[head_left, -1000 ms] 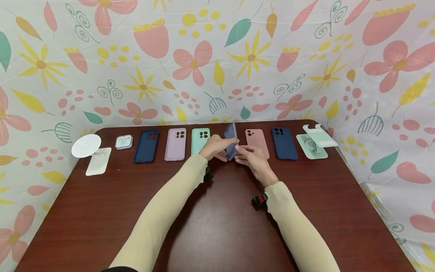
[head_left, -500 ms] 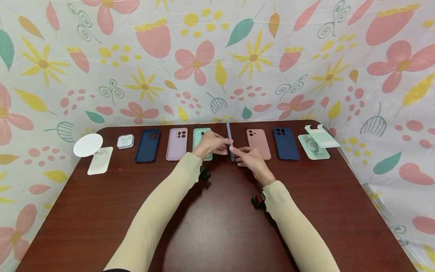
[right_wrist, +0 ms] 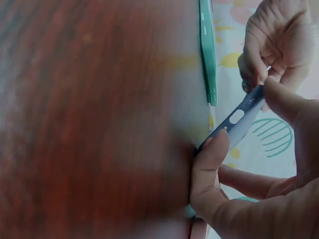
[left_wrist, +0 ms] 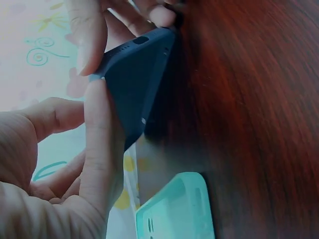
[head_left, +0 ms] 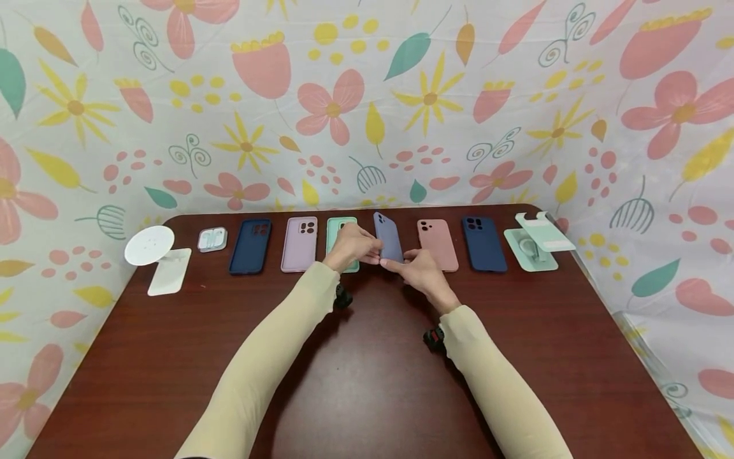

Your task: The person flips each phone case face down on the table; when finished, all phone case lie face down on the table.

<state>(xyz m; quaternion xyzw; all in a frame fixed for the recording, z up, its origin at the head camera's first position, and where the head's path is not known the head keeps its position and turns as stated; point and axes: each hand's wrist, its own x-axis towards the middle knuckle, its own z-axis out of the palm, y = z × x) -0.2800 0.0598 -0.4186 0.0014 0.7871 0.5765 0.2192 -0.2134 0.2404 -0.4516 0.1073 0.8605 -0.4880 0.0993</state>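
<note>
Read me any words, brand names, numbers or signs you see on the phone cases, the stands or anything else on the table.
None can be read.
Blue-grey phone case, held by the left hand and right hand: no print shows.
Other cases, white stand, mint stand: no lettering visible.

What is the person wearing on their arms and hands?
Both arms wear long, snug, pale beige sleeves that end at the wrists. The left hand and right hand are bare, with no gloves. Under each wrist sits a small black device; the one at the right wrist has a red part.
</note>
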